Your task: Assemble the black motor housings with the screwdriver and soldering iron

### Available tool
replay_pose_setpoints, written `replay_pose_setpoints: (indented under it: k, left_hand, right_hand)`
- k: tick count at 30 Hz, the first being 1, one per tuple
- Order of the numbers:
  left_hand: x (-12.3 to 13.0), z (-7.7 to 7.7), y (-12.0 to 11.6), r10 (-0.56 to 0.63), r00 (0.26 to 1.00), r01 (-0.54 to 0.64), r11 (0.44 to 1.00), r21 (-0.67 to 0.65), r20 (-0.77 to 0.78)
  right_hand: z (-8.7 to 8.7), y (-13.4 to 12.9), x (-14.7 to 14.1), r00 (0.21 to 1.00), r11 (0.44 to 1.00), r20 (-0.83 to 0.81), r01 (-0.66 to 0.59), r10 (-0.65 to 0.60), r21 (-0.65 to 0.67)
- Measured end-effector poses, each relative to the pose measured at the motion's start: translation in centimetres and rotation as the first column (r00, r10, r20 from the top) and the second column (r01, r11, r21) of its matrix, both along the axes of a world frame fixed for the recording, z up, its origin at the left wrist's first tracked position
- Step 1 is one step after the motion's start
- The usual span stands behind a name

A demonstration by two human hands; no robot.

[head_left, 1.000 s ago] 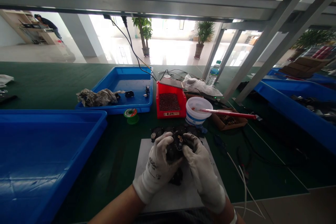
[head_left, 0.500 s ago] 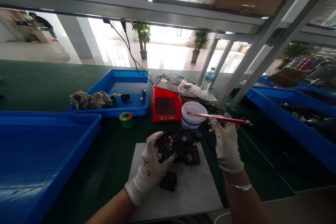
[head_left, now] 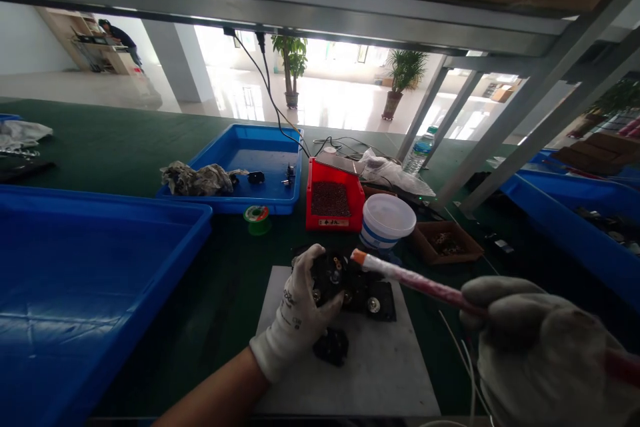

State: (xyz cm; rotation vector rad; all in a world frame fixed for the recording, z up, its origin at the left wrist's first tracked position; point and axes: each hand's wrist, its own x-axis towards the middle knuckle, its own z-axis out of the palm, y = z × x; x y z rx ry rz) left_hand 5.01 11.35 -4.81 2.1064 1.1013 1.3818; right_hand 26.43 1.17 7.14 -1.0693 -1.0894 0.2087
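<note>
Where the dark green counter nears its front edge, a pale flat board carries a black moulded plastic assembly with round metal inserts, a smaller black piece just below it. The white-gloved left hand holds the assembly's left side, fingers curled over it. The change is on the right: the gloved right hand has lifted close to the head camera, its fingers pinching a slender red-and-white tube with an orange tip. That tip now sits just above the assembly's upper edge, apparently not touching it.
</note>
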Motion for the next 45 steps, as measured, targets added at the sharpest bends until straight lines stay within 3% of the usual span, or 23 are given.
replay_pose_setpoints:
  k: [4,14,21,26,31,35,37,41,43,45]
  left_hand:
    - [0.1,-0.2,-0.1,0.002,1.000,-0.001,0.999,0.047,-0.017]
    - [0.2,-0.3,-0.2,0.024,0.999,-0.017,0.983,0.181,-0.034]
    - [0.2,-0.4,-0.2,0.017,0.999,-0.007,0.964,0.266,-0.033]
    - [0.5,-0.4,-0.3,0.032,0.999,-0.022,0.970,0.240,-0.035]
    - [0.2,0.4,-0.5,0.061,0.998,-0.056,0.986,0.158,-0.024]
    - [-0.2,0.8,-0.1,0.103,0.995,-0.101,0.991,0.091,-0.010]
    - [-0.4,0.6,0.3,0.125,0.992,-0.126,0.990,0.062,0.012]
    - [-0.9,0.4,1.1,0.144,0.984,-0.144,0.990,-0.012,0.103]
    - [-1.0,0.5,1.4,0.143,0.979,-0.142,0.990,-0.015,0.145]
    - [-1.1,0.7,1.6,0.144,0.975,-0.147,0.989,0.009,0.167]
  right_hand:
    - [-0.9,-0.8,-1.2,0.989,0.990,0.058,-0.135,0.137,-0.044]
    - [-2.5,0.7,-0.9,0.981,0.973,0.013,-0.192,0.195,-0.126]
    - [-2.4,1.0,-1.0,0.988,0.968,-0.151,-0.039,0.001,-0.249]
    - [-1.5,1.0,-1.0,0.976,0.961,-0.206,0.016,-0.075,-0.275]
    - [0.3,1.3,-0.6,0.950,0.965,-0.207,0.203,-0.235,-0.165]
    - [1.0,4.7,0.9,0.909,0.912,-0.087,0.400,-0.407,-0.088]
    - [0.3,7.4,2.2,0.911,0.903,-0.002,0.409,-0.413,-0.134]
    - [-2.4,12.0,5.2,0.956,0.907,0.061,0.290,-0.286,-0.304]
    - [-3.6,12.2,6.1,0.969,0.889,0.069,0.246,-0.238,-0.387]
    - [-4.6,10.5,6.3,0.973,0.862,0.068,0.227,-0.220,-0.454]
